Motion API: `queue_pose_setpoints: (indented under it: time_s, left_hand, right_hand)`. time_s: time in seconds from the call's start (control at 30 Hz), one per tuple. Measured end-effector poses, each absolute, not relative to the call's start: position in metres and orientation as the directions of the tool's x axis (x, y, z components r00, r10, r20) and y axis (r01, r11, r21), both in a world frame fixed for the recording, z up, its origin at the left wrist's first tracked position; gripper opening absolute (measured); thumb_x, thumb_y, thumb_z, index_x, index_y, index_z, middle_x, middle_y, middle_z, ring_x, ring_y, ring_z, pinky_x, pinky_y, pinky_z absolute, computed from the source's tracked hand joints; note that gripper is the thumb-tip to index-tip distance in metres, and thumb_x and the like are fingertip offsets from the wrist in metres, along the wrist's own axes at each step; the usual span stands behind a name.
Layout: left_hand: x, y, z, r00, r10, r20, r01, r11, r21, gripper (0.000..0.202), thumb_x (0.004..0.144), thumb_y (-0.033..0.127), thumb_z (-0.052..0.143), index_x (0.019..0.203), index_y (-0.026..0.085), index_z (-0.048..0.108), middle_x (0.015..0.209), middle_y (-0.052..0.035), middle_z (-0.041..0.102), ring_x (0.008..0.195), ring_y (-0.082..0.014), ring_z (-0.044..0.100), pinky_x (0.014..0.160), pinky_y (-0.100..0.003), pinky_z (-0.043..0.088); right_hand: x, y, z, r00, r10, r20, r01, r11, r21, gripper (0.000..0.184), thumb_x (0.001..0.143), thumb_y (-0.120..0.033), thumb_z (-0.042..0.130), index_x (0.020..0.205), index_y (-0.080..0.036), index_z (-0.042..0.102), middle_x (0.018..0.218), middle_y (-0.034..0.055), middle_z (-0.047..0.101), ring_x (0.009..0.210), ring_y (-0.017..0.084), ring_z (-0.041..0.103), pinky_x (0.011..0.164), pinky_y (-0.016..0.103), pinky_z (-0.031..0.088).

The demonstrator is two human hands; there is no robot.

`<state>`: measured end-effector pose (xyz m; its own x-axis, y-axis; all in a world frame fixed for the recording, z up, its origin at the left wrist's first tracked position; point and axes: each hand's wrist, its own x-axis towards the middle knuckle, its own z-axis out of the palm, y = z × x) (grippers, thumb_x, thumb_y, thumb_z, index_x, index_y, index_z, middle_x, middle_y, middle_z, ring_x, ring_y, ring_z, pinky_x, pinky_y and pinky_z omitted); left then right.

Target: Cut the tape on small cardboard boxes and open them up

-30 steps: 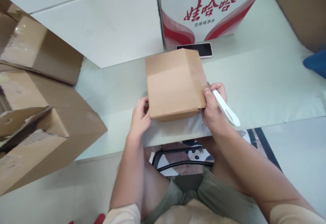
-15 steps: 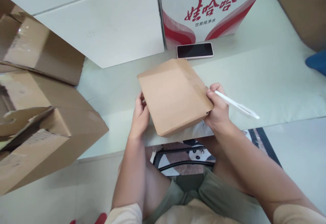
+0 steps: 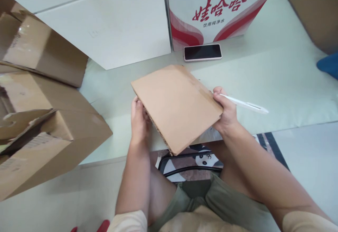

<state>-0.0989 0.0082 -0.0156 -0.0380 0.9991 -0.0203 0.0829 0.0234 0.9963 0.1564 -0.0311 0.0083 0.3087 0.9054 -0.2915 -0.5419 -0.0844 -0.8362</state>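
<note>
A small brown cardboard box (image 3: 178, 107) is tilted above the front of the pale green surface, a flat panel facing up and a rough corrugated edge along its left side. My left hand (image 3: 139, 119) grips that left side, with its fingers partly hidden. At the opposite side, my right hand (image 3: 227, 110) closes on the box's right edge. The same hand also holds a slim white utility knife (image 3: 245, 104), which points out to the right; whether a blade is out I cannot tell.
Behind the box lies a phone (image 3: 202, 52) before a white and red carton (image 3: 211, 13). A large white box (image 3: 113, 31) stands at back left. Opened brown cartons (image 3: 76, 119) crowd the left. The pale green surface (image 3: 285, 84) ends just above my legs.
The cardboard box has turned and tipped in my hands, so its rough left edge now shows. My left hand has shifted a little left, and the knife has swung slightly upward.
</note>
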Motion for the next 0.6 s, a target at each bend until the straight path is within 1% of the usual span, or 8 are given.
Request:
queue_pose_setpoints:
  time_s: [0.07,0.13,0.23,0.3,0.4,0.47,0.53,0.6]
  left_hand:
    - [-0.097,0.01,-0.01,-0.122,0.986,-0.118,-0.047,0.113,0.993,0.053,0.091,0.066,0.067,0.125,0.026,0.063,0.118,-0.0089,0.077,0.104,-0.0276,0.077,0.08,-0.038,0.064]
    - [-0.093,0.011,-0.004,-0.155,0.969,-0.19,-0.146,0.168,0.975,0.042,0.086,0.055,0.076,0.113,0.023,0.067,0.108,-0.0061,0.078,0.091,-0.0226,0.077,0.071,-0.032,0.062]
    - [-0.089,0.012,0.001,-0.154,0.957,-0.245,-0.195,0.214,0.957,0.032,0.081,0.045,0.08,0.099,0.021,0.069,0.09,-0.0027,0.077,0.072,-0.0166,0.073,0.06,-0.026,0.057]
    - [-0.089,0.012,0.003,-0.18,0.941,-0.288,-0.216,0.248,0.944,0.032,0.075,0.044,0.084,0.093,0.02,0.07,0.081,-0.0006,0.076,0.065,-0.0143,0.07,0.055,-0.023,0.055]
    - [-0.094,0.011,0.004,-0.143,0.921,-0.364,-0.273,0.316,0.908,0.038,0.059,0.031,0.091,0.088,0.018,0.071,0.075,0.0009,0.075,0.061,-0.0139,0.07,0.055,-0.022,0.056]
    - [-0.099,0.011,0.004,-0.076,0.911,-0.406,-0.311,0.366,0.877,0.04,0.051,0.018,0.089,0.086,0.017,0.072,0.073,0.0001,0.075,0.062,-0.0162,0.072,0.059,-0.024,0.059]
    - [-0.103,0.011,0.001,-0.052,0.904,-0.425,-0.337,0.384,0.859,0.037,0.051,0.013,0.084,0.085,0.017,0.072,0.073,-0.0007,0.076,0.065,-0.0185,0.074,0.062,-0.026,0.061]
    - [-0.107,0.012,-0.001,-0.069,0.905,-0.419,-0.357,0.37,0.858,0.032,0.054,0.013,0.079,0.085,0.018,0.071,0.073,-0.0008,0.076,0.066,-0.019,0.074,0.064,-0.028,0.062]
  right_hand:
    - [0.156,-0.031,0.008,0.302,0.909,-0.287,-0.529,-0.09,-0.844,0.045,0.067,-0.046,0.077,0.084,-0.027,0.04,0.069,-0.0046,0.047,0.061,0.017,0.048,0.057,0.031,0.038]
    - [0.156,-0.031,0.007,0.318,0.902,-0.293,-0.532,-0.086,-0.843,0.045,0.066,-0.045,0.077,0.083,-0.027,0.04,0.069,-0.0048,0.048,0.061,0.016,0.048,0.057,0.03,0.038]
    - [0.155,-0.031,0.01,0.332,0.896,-0.293,-0.54,-0.074,-0.838,0.044,0.064,-0.044,0.078,0.082,-0.027,0.041,0.067,-0.0058,0.048,0.059,0.015,0.047,0.054,0.028,0.037]
    - [0.154,-0.032,0.013,0.33,0.902,-0.28,-0.54,-0.063,-0.84,0.042,0.065,-0.042,0.079,0.081,-0.027,0.042,0.065,-0.0067,0.047,0.057,0.014,0.047,0.053,0.028,0.036]
    - [0.154,-0.034,0.016,0.347,0.898,-0.271,-0.554,-0.037,-0.832,0.037,0.065,-0.037,0.079,0.078,-0.026,0.045,0.062,-0.0073,0.048,0.056,0.012,0.05,0.053,0.026,0.037]
    - [0.155,-0.034,0.017,0.37,0.889,-0.269,-0.56,-0.017,-0.828,0.036,0.064,-0.035,0.078,0.078,-0.025,0.046,0.062,-0.007,0.052,0.057,0.012,0.051,0.053,0.026,0.038]
    - [0.156,-0.033,0.016,0.387,0.883,-0.267,-0.556,-0.008,-0.831,0.034,0.064,-0.034,0.077,0.077,-0.025,0.047,0.063,-0.0066,0.056,0.057,0.012,0.052,0.053,0.025,0.038]
    - [0.155,-0.032,0.015,0.399,0.878,-0.265,-0.545,-0.006,-0.839,0.033,0.065,-0.034,0.076,0.078,-0.025,0.047,0.063,-0.0067,0.056,0.056,0.011,0.05,0.053,0.025,0.037]
